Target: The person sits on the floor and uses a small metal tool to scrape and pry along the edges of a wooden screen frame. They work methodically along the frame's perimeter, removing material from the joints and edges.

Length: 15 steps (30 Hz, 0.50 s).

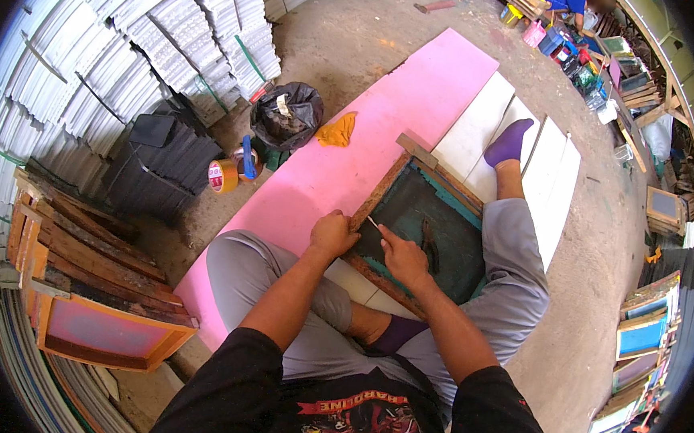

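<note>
A wooden screen-printing frame [383, 189] with dark mesh and teal edges lies tilted between my legs. My left hand [334, 234] is closed at its left wooden bar, the fingertips hidden against the wood. In my closed right hand [404, 257] is a thin tool [372, 221] with a narrow, pale shaft; its handle is hidden in the fist. The tool's tip points at the frame's left bar, near my left fingers. Dark-handled pliers [429, 245] rest on the mesh just right of my right hand.
Under the frame are a pink board [420, 85] and white planks [553, 183]. To the left stand a black bag [286, 116], an orange cloth [336, 130], tape rolls [223, 176], stacked frames [106, 320] and paper piles [166, 35]. A person [567, 3] sits far right, near containers.
</note>
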Each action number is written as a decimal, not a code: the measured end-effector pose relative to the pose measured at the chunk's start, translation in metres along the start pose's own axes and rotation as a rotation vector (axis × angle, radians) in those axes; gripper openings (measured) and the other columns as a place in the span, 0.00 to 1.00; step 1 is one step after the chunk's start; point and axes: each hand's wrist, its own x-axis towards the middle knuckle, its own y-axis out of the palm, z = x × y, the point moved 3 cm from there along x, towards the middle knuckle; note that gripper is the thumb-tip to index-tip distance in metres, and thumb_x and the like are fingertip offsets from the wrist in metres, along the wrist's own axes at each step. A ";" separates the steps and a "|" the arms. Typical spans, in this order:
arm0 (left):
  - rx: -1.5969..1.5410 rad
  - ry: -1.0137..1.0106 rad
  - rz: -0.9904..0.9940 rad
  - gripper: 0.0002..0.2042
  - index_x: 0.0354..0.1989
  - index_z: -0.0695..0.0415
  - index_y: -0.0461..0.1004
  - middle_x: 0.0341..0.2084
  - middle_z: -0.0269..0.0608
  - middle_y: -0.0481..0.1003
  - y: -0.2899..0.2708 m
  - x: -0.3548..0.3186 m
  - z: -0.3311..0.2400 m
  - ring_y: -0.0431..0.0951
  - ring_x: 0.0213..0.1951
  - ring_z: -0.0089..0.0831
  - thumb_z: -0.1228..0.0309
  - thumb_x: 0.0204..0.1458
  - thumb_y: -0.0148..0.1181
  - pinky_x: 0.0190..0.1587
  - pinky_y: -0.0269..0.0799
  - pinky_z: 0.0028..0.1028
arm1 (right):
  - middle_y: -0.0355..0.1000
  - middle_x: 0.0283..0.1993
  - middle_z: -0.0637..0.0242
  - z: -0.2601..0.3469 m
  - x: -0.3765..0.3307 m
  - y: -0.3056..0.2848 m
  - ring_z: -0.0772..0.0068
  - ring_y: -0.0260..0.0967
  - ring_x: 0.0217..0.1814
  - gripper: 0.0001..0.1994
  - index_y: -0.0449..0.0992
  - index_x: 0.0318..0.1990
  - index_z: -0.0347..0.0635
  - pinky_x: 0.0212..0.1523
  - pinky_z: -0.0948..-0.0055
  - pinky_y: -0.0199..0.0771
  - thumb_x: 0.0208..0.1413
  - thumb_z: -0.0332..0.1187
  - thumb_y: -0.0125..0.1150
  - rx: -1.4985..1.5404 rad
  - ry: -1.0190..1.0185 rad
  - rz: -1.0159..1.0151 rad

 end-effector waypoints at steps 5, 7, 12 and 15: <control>-0.015 0.027 -0.006 0.17 0.39 0.57 0.85 0.39 0.50 0.79 0.003 0.004 0.006 0.83 0.43 0.50 0.58 0.46 0.72 0.47 0.80 0.45 | 0.80 0.41 0.42 0.006 0.001 0.002 0.33 0.79 0.44 0.22 0.70 0.68 0.65 0.47 0.38 0.78 0.68 0.44 0.51 -0.065 -0.012 -0.016; -0.029 0.035 -0.024 0.17 0.38 0.58 0.84 0.39 0.50 0.79 0.006 0.004 0.008 0.83 0.42 0.50 0.58 0.46 0.72 0.47 0.80 0.45 | 0.80 0.40 0.42 0.015 -0.001 -0.002 0.35 0.79 0.43 0.22 0.69 0.69 0.64 0.46 0.39 0.78 0.68 0.42 0.51 -0.122 -0.002 0.000; -0.017 0.030 -0.049 0.16 0.37 0.59 0.84 0.38 0.50 0.79 0.009 0.003 0.006 0.83 0.41 0.49 0.60 0.46 0.71 0.46 0.80 0.44 | 0.80 0.38 0.45 0.038 0.000 -0.006 0.39 0.80 0.42 0.25 0.65 0.72 0.55 0.45 0.44 0.79 0.68 0.38 0.51 -0.306 0.018 0.055; 0.008 0.013 -0.061 0.16 0.36 0.60 0.84 0.37 0.50 0.79 0.012 0.005 0.005 0.83 0.40 0.49 0.60 0.46 0.71 0.45 0.80 0.44 | 0.80 0.38 0.44 0.052 0.000 0.002 0.39 0.80 0.42 0.26 0.63 0.73 0.51 0.45 0.45 0.79 0.68 0.38 0.51 -0.367 0.054 0.069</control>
